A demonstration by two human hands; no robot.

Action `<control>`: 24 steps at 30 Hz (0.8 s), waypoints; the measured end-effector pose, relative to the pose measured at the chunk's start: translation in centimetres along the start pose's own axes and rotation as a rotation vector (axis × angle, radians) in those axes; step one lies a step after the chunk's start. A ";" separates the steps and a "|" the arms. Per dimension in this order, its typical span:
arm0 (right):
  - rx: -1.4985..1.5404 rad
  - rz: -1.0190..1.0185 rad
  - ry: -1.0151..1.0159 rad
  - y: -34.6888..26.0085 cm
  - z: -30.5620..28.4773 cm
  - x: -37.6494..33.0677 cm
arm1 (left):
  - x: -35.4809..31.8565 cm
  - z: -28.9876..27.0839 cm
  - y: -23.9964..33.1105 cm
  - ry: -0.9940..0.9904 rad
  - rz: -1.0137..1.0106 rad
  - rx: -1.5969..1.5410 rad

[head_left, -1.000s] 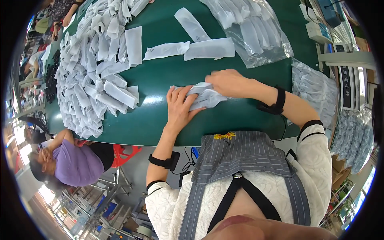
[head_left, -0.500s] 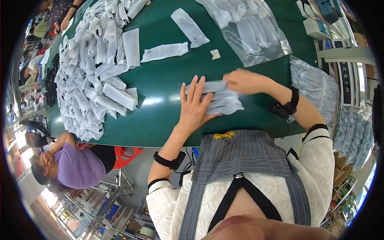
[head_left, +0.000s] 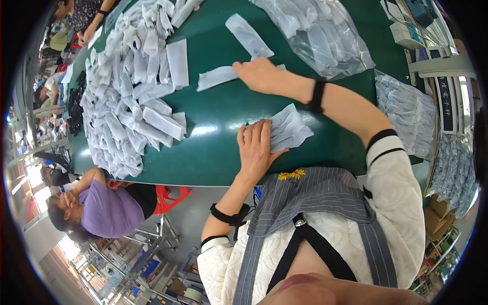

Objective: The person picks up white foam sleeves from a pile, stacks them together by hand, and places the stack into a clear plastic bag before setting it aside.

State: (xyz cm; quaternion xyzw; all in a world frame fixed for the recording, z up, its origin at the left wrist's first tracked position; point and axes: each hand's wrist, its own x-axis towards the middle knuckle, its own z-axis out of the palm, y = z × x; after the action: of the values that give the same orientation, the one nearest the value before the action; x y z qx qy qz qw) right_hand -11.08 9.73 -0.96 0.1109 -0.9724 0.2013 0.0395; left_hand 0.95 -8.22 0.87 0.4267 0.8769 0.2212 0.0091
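My left hand (head_left: 255, 147) lies on the table, its fingers curled round the left end of a small stack of white frosted sleeves (head_left: 291, 128) with slim contents I cannot make out. Farther off, my right hand (head_left: 260, 76) reaches across, closed at the right end of a flat white sleeve (head_left: 217, 78); the palm hides its fingertips in part. Just beyond that hand, another single white sleeve (head_left: 249, 35) lies slantwise.
A big heap of white sleeves (head_left: 129, 91) covers the table's left side. A large clear bag (head_left: 325, 38) of sleeves sits far right, with another filled bag (head_left: 406, 114) nearer. A seated person in purple (head_left: 112, 208) is at the left, beside a red stool (head_left: 170, 198).
My right hand has left the stack and moved forward and left to the single sleeve, which has shifted slightly right. My left hand stays at the stack, its fingers more curled.
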 end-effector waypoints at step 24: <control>0.464 0.302 -0.214 -6.7 -6.8 -19.1 | -0.6 -1.0 2.8 0.114 -0.184 0.179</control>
State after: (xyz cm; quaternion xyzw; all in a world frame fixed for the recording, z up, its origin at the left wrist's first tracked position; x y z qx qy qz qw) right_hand 9.28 10.28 5.52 -0.0083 -0.9047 0.4088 -0.1198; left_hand 3.25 -7.56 2.82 0.3306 0.9275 0.1641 -0.0585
